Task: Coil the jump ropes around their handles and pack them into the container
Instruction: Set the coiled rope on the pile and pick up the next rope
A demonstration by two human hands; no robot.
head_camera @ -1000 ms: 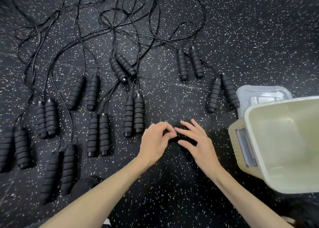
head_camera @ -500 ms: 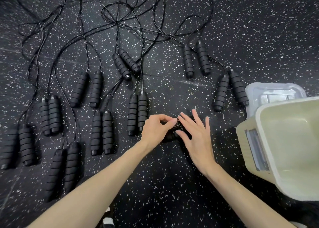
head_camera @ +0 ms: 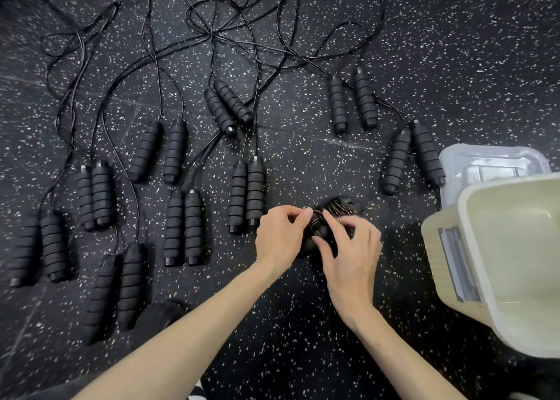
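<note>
Nine pairs of black ribbed handles lie uncoiled on the speckled black floor [head_camera: 454, 51], eighteen handles in all, and a tenth rope is in the hands as a coiled bundle [head_camera: 330, 218].

At the far left, one pair [head_camera: 39, 248] lies near the picture's edge, with a second pair [head_camera: 94, 193] just beyond it and a third pair [head_camera: 118, 290] nearer the person. Right of these, a fourth pair [head_camera: 160, 151] lies spread apart, and a fifth pair [head_camera: 183, 227] lies side by side closer in. A sixth pair [head_camera: 247, 193] sits just left of the hands, and a seventh pair [head_camera: 227, 105] lies crossed and tilted farther off. To the right, an eighth pair [head_camera: 351, 102] lies far, and a ninth pair [head_camera: 412, 157] lies near the container.

Their thin black cords [head_camera: 257, 36] run away from the handles and cross one another in a loose tangle at the far side of the floor.

The left hand [head_camera: 280, 236] pinches the bundle's left side with thumb and fingertips together. The right hand [head_camera: 353, 248] curls its fingers over the bundle's near right side, gripping the wound cord. The bundle sits between both hands, just above or on the floor; which one cannot be told.

One pale container [head_camera: 472, 248] stands at the right, near the right hand, tipped so its open mouth shows. One clear lid [head_camera: 491, 163] lies just behind it, partly hidden by its rim.

A dark shape [head_camera: 160, 315] lies close in by the left forearm.
</note>
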